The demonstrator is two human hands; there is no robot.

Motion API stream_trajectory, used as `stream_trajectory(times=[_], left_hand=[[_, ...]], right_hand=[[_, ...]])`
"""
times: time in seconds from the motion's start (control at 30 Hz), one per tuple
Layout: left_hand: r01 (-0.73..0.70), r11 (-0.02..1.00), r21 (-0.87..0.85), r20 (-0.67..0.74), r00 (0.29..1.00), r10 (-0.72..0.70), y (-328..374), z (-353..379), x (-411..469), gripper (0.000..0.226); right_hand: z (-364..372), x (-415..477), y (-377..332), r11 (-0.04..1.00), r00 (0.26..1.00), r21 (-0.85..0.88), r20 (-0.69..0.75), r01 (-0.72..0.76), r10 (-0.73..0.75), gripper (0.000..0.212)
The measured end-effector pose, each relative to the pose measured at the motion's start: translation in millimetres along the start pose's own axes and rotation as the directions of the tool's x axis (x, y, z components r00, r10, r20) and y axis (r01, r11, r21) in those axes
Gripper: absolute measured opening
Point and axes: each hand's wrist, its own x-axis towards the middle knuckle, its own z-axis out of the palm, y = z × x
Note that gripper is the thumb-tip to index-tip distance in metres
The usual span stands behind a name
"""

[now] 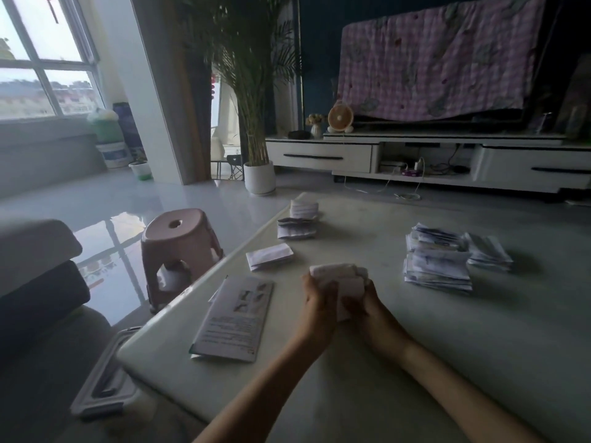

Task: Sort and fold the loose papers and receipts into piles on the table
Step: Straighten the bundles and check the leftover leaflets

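Both hands meet above a pale table (367,362): the left hand (319,303) and right hand (371,310) curl their fingers around one folded white paper (340,278).

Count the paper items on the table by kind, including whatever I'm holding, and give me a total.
Small folded piles along the left edge: 3
Large leaflet: 1
Loose stacks on the right: 2
Folded bundle gripped by left hand and right hand: 1
Total: 7
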Motion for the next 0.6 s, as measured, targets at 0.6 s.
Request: stream_trajectory(times=[0.6], left_hand=[[-0.390,0.660,0.642,0.433,0.895,0.108,-5,14,-14,0.046]], right_hand=[[-12,-22,-7,0.321,0.994,-0.944,-0.039,-0.072,0.107,0.057]])
